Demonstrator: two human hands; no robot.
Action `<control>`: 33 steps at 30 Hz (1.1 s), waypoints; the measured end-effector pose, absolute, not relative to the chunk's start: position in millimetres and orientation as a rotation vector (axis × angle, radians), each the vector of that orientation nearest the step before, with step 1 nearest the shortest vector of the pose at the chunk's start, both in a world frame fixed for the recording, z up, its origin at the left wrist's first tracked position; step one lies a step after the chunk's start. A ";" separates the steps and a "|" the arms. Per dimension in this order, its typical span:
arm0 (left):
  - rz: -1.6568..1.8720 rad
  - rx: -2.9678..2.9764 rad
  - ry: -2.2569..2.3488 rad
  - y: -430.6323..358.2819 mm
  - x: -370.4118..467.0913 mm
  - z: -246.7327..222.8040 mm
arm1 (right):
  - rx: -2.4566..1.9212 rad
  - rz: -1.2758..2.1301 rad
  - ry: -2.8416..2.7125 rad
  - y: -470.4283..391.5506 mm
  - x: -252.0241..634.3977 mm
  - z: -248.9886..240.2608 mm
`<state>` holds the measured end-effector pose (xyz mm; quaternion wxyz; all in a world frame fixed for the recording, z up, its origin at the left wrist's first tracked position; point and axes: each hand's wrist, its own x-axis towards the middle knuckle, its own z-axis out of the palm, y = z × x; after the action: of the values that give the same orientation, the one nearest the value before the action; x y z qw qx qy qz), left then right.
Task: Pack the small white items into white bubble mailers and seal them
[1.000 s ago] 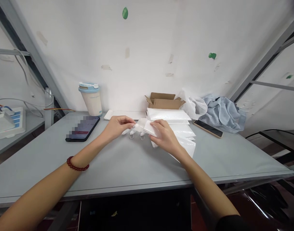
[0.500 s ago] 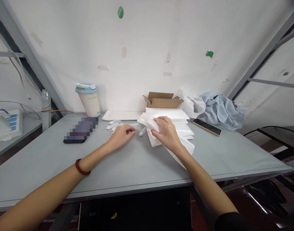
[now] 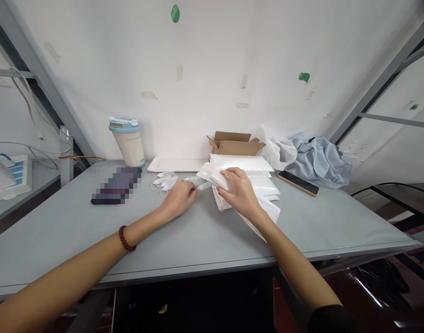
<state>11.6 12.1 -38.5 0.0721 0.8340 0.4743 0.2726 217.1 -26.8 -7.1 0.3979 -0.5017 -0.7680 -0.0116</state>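
Observation:
My right hand (image 3: 241, 192) is closed around a white bubble mailer (image 3: 212, 175), whose open-looking end points left. Close beside that end, my left hand (image 3: 180, 198) pinches a small white strip-like piece (image 3: 204, 186). The piece's exact kind is too small to make out. Behind my left hand lies a loose bunch of similar small white pieces (image 3: 164, 181) with thin string loops. Several more white padded mailers (image 3: 265, 186) are stacked beneath and behind my right hand, and one sticks out under the wrist.
An open cardboard box (image 3: 238, 147) stands by the wall beside a white plastic bag (image 3: 276, 150) and bluish cloth (image 3: 321, 162). A phone (image 3: 298, 182) lies right; a pixelated dark object (image 3: 117, 186) and a lidded cup (image 3: 128, 143) are left. A flat white packet (image 3: 179, 165) lies at the back.
My left hand has moved slightly right and its fingers have closed on the small white piece, which has lifted a little. My right hand still grips the mailer in nearly the same place.

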 end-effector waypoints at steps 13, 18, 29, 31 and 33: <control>1.043 1.910 1.440 27.0 -47.0 30.2 | -1.311 0.024 -1.922 -28.3 216.0 -5.1; 0.916 2.058 1.305 19.6 -38.2 30.4 | -1.267 0.015 -2.021 -30.2 215.1 -3.4; 0.928 2.355 1.155 10.6 -19.5 12.7 | -1.082 -0.018 -2.223 -34.0 208.8 -6.4; 0.958 2.293 1.178 9.4 -13.8 9.3 | -1.043 -0.017 -2.222 -35.5 208.0 -6.3; 0.920 2.183 1.148 9.5 -10.1 6.8 | -0.990 -0.005 -2.212 -37.9 206.9 -5.6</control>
<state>-10.1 9.5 6.8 0.2518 0.8025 0.4221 0.3382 206.9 -37.9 -5.6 0.3514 -0.3824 -0.8546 -0.0020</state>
